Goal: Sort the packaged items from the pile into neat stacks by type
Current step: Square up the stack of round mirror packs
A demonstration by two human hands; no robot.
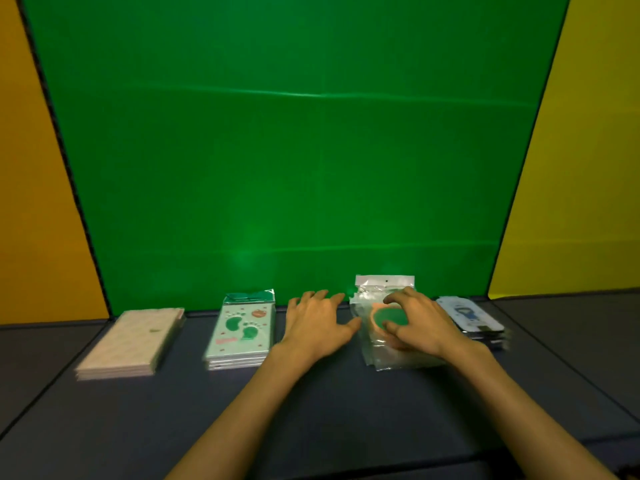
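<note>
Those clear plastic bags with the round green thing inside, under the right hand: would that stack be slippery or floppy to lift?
Probably slippery: the clear bags look glossy and already lie skewed. Likely floppy too, since their edges look crinkled around the green disc. The right hand rests curled on top.

Looks like a staged recording booth rather than a home or shop. Big flat green backdrop filling the far side, creased like a chroma-key screen, with an orange panel on the left and a yellow panel on the right boxing it in. Plain dark blue-grey table made of joined sections running across the near side. Dim, even lighting, with a faint glare on the green.
</note>
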